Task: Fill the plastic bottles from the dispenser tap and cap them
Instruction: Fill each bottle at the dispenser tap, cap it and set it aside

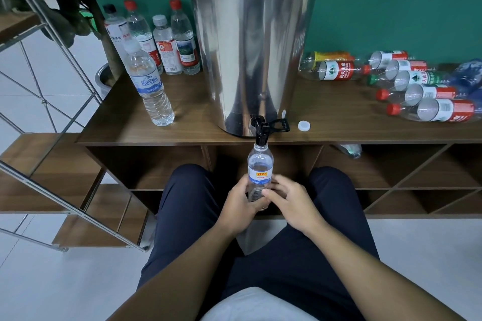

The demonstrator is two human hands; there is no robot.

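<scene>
we see a small clear plastic bottle with a blue and white label (260,173) held upright, its open mouth right under the black tap (261,133) of a tall shiny steel dispenser (250,60) on a dark wooden counter (339,122). our left hand (241,203) curls around the bottle's lower part; our right hand (289,198) holds its other side, thumb on the front. a loose white cap (304,125) lies on the counter near the tap. capped bottles stand left of the dispenser; others lie on their sides to its right.
</scene>
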